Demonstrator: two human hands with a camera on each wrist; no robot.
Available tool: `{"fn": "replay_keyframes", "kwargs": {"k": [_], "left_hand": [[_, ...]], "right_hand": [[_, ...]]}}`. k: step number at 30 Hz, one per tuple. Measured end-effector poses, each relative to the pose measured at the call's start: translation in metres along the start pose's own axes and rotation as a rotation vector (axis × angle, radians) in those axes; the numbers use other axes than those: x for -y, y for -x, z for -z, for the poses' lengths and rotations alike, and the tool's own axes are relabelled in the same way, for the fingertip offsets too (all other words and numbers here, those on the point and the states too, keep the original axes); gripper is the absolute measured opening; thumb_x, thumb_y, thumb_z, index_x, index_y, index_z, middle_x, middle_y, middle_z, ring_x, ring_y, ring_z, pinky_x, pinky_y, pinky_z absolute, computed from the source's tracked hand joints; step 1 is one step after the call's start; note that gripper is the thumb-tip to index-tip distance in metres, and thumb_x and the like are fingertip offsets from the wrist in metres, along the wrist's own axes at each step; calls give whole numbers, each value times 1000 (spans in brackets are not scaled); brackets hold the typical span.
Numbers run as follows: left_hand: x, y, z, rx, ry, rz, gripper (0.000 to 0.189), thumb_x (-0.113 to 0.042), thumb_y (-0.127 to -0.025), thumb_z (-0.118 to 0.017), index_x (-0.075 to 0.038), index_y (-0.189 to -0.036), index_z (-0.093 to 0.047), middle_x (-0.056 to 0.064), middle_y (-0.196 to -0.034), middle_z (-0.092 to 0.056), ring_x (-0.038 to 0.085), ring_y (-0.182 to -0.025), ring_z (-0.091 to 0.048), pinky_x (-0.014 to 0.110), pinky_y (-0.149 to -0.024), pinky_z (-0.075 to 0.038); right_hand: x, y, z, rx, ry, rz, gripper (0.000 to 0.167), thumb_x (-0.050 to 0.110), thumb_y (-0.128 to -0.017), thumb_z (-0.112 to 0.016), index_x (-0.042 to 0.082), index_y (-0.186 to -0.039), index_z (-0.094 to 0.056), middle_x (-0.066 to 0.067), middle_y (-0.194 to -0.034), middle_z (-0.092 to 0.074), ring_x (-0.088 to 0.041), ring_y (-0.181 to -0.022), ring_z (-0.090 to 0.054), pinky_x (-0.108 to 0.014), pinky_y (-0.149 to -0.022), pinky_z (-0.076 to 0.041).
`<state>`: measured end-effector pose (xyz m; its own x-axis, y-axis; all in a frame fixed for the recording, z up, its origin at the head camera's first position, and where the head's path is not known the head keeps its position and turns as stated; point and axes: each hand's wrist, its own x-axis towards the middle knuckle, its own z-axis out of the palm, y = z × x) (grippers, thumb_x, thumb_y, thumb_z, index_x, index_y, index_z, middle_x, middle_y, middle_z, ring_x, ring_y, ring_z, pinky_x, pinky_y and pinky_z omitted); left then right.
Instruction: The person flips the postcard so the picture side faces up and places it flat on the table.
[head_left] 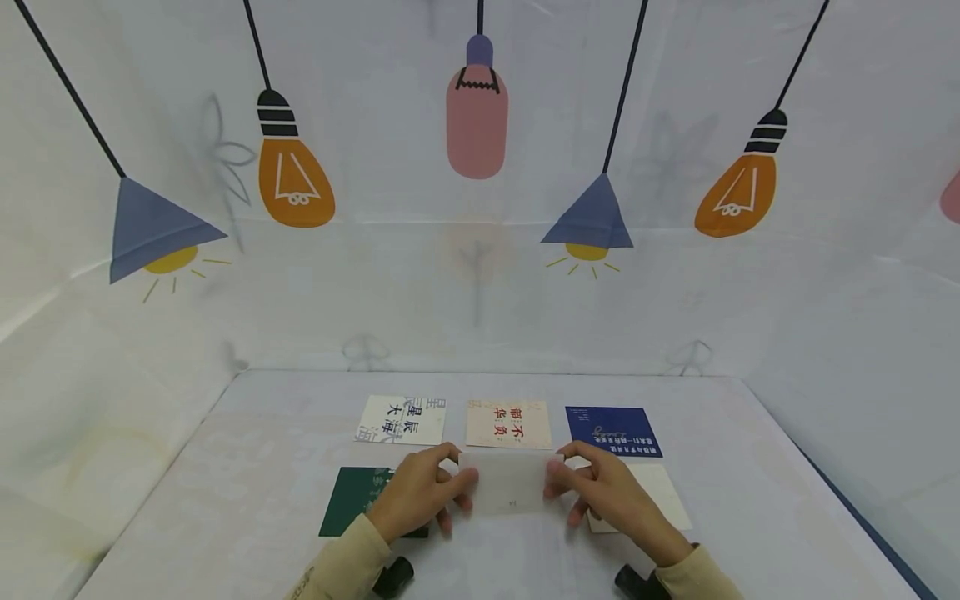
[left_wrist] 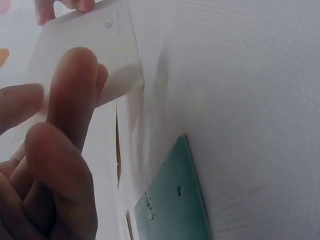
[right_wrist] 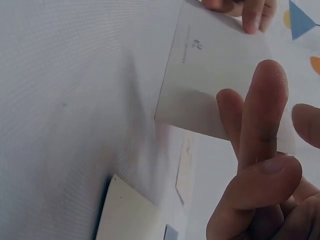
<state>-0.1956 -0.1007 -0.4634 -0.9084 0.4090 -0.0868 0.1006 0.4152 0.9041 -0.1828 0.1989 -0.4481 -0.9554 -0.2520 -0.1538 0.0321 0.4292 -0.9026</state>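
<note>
A pale white card (head_left: pixel 510 483) with a tiny mark near its lower edge is held up over the table by both hands. My left hand (head_left: pixel 422 492) pinches its left end between thumb and fingers. At the opposite end, my right hand (head_left: pixel 609 490) pinches the card the same way. In the left wrist view, the card (left_wrist: pixel 95 45) stands tilted, its lower edge close over the white cloth. Partly behind my left forearm lies a green card (head_left: pixel 348 500). A cream card (head_left: pixel 660 492) is partly covered by my right hand.
Along the back lie a white card with black characters (head_left: pixel 401 419), a cream card with red characters (head_left: pixel 510 423) and a dark blue card (head_left: pixel 613 431). A white sheet printed with lamps (head_left: pixel 480 292) hangs behind the table (head_left: pixel 262 467).
</note>
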Motion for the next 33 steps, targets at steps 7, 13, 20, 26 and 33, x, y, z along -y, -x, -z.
{"fn": "replay_keyframes", "kwargs": {"k": [7,13,20,26,33], "left_hand": [[-1,0,-1,-35,8,-2,38,-48,-99,-62,-10,-104,-62,-1,-73,-73,22,-48,-65,31,-49,-48],[-1,2,-2,-62,-3,-5,43,-53,-97,-62,-11,-100,-65,-2,-74,-74,22,-49,-65,32,-52,-49],[-3,3,-2,-92,-57,-31,42,-53,-96,-64,-12,-100,-69,-3,-78,-75,19,-48,-65,33,-53,-50],[-3,6,-3,-118,-97,-46,39,-52,-93,-69,-14,-101,-70,-6,-82,-72,16,-51,-66,31,-56,-50],[-5,10,-4,-131,-132,-45,41,-56,-90,-71,-17,-103,-72,-5,-87,-66,13,-53,-65,30,-50,-48]], "right_hand": [[2,0,-1,-8,5,16,35,42,-103,-59,8,-109,-64,-6,-89,-77,-29,-53,-68,-22,-42,-32],[4,2,-2,-22,23,14,35,43,-101,-60,9,-109,-65,-4,-92,-77,-28,-55,-68,-23,-44,-34],[3,8,-1,-28,62,56,37,45,-100,-62,10,-111,-66,-7,-101,-76,-27,-57,-69,-26,-49,-43],[0,10,-1,-25,67,88,33,43,-100,-63,11,-110,-65,-11,-105,-74,-26,-60,-69,-32,-60,-51],[0,16,-2,-72,133,108,30,41,-96,-69,15,-111,-68,-5,-100,-68,-21,-58,-66,-30,-56,-50]]}}
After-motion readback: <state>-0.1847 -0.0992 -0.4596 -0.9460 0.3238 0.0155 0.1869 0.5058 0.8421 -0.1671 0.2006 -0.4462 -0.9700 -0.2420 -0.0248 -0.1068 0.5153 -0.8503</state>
